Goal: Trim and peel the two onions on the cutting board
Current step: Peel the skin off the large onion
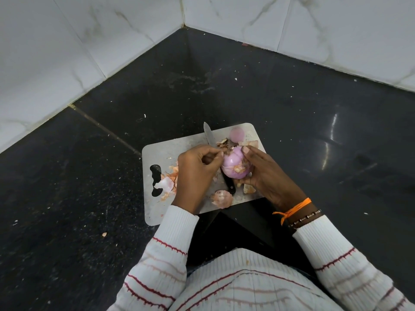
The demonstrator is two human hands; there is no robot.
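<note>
A pale purple onion (232, 163) is held just above the grey cutting board (157, 151). My right hand (266, 173) grips it from the right, thumb on top. My left hand (197, 173) pinches a strip of dry skin at the onion's upper left end. A second, peeled onion (237, 134) sits at the board's far right corner. A knife lies on the board under my hands, its blade (208, 134) pointing away and its black handle (230, 186) near me.
Loose onion skins (168, 182) litter the board's left side, and a cut piece (222, 198) lies at its near edge. The board rests on a dark speckled stone counter (89, 187), in a corner of white marble-tiled walls (67, 41).
</note>
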